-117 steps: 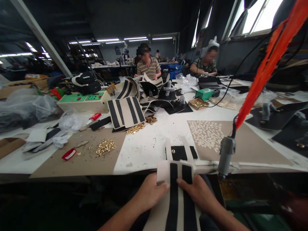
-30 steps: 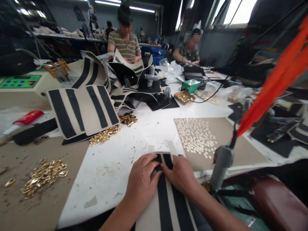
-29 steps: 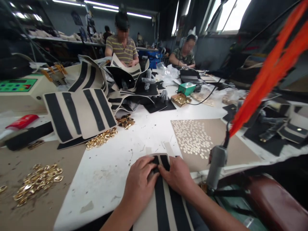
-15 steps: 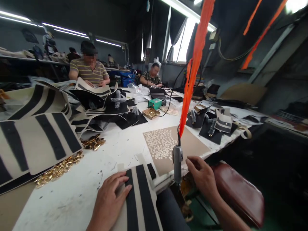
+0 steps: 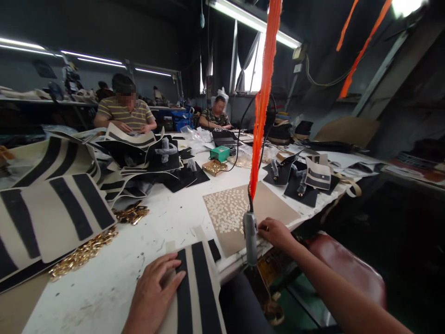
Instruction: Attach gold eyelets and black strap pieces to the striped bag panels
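Observation:
My left hand [image 5: 153, 287] lies with its fingers spread on a cream panel with black stripes [image 5: 200, 283], which rests at the table's near edge. A grey electric screwdriver [image 5: 250, 239] hangs upright from an orange strap [image 5: 260, 116], with a black cable beside it. Close to its right side is my right hand [image 5: 276, 232], at the near edge of a brown board [image 5: 274, 199]. The fingers of that hand are curled together, their tips partly hidden; whatever they pinch is too small to make out. Many small pale round pieces [image 5: 227, 208] cover the board's left part.
Striped panels [image 5: 66, 213] and gold metal fittings [image 5: 85, 250] are piled at left. Farther back are a green box [image 5: 219, 153] and a carton of gold parts [image 5: 214, 168]. Black pieces [image 5: 302, 190] lie at right, near a red-brown stool [image 5: 344, 269]. Two people sit across the table.
My right hand has moved forward and left, closer to the screwdriver and the board's edge, its fingers more curled. My left hand stays on the striped panel. The view has shifted slightly.

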`<state>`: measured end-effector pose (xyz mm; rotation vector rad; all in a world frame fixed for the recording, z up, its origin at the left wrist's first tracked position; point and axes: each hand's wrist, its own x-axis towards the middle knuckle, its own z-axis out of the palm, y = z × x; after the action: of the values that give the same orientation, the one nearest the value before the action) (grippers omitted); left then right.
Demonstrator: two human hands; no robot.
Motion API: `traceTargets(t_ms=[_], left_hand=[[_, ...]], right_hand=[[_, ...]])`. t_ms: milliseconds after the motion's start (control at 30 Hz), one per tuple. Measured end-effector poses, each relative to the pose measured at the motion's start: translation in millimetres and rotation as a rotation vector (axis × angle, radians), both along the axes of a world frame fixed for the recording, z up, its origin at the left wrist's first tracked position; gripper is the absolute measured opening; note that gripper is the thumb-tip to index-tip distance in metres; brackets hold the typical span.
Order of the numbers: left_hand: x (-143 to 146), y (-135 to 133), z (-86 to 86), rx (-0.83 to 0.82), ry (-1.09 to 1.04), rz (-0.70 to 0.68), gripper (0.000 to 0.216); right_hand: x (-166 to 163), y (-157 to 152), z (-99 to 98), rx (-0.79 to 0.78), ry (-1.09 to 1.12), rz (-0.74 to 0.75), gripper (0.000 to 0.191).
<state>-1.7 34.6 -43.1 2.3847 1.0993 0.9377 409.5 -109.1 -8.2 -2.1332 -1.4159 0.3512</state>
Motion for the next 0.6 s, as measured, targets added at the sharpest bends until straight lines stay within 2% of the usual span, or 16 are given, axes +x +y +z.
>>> traceTargets(t_ms=[167,467,600], left_hand=[[0.6,-5.1,2.7,-0.035,-0.001,0.002,0.028],[2.8,-14.3,13.7,-0.1,-0.031,-0.005,0.016],[2.9,-28.5,24.0,-0.121,-0.051,0.004,0.014]], right_hand=[[2.2,-19.9,3.4,-0.027,0.05,0.146,0.02],[4.7,-25.4,5.3,-0.067,0.056,0.213,0.016],[-1.1,-32.7,0.3,-0.078,0.016,0.254,0.023]])
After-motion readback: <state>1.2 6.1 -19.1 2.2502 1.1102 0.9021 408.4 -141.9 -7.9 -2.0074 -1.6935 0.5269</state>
